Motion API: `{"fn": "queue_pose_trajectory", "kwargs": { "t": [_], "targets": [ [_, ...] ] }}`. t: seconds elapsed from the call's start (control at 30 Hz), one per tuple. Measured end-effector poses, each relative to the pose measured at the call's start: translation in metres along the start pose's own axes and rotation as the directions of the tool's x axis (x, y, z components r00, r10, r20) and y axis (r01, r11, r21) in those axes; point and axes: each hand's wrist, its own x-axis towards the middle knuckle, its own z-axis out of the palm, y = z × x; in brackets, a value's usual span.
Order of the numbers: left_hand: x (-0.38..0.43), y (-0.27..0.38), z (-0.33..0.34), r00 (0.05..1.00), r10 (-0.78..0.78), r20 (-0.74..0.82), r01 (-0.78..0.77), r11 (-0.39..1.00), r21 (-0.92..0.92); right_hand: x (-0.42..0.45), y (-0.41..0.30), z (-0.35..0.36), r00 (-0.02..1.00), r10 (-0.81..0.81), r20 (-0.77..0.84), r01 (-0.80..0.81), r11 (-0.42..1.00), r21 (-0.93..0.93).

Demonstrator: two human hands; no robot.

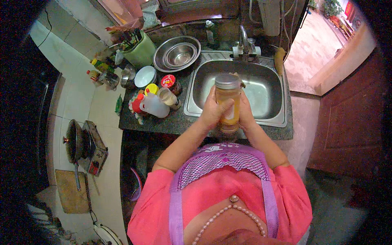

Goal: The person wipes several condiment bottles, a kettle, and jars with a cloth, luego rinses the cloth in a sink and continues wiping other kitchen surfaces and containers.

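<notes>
A tall clear jar of yellowish liquid (233, 118), closed with a silver metal lid, is upright over the front edge of the stainless steel sink (260, 88). My left hand (214, 108) wraps around its left side, the thumb across the front. On the jar's other side, my right hand (244, 107) grips it, partly hidden behind the glass. Something brownish shows behind the lid by my right fingers; what it is cannot be told. The lower part of the jar is slightly blurred.
Left of the sink are nested metal basins (180, 55), a white bowl (145, 76), a red-lidded jar (168, 81) and a white plastic jug (155, 105). A faucet (243, 38) stands behind the sink. Farther left are a lidded pan (73, 141) and a cutting board (72, 193).
</notes>
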Motion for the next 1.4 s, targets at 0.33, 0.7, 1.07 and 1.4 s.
{"fn": "queue_pose_trajectory", "kwargs": {
  "t": [0.33, 0.7, 1.07, 1.4],
  "targets": [
    [0.022, 0.013, 0.011, 0.989, 0.131, -0.073, -0.130, 0.991, 0.018, -0.029, -0.025, 0.011, 0.944, -0.298, 0.142, 0.320, 0.932, -0.172],
    [0.010, -0.002, 0.006, 0.983, 0.131, 0.130, -0.181, 0.825, 0.536, -0.005, -0.061, 0.025, 0.916, -0.398, 0.041, 0.394, 0.879, -0.269],
    [0.008, 0.001, -0.006, 0.899, -0.410, 0.154, 0.435, 0.877, -0.206, -0.002, -0.032, 0.004, 0.994, -0.099, 0.054, 0.093, 0.990, 0.106],
    [0.023, 0.004, -0.012, 0.881, 0.107, -0.461, -0.175, 0.979, -0.107, -0.025, 0.015, -0.002, 0.991, -0.014, 0.135, 0.048, 0.967, -0.252]
  ]
}}
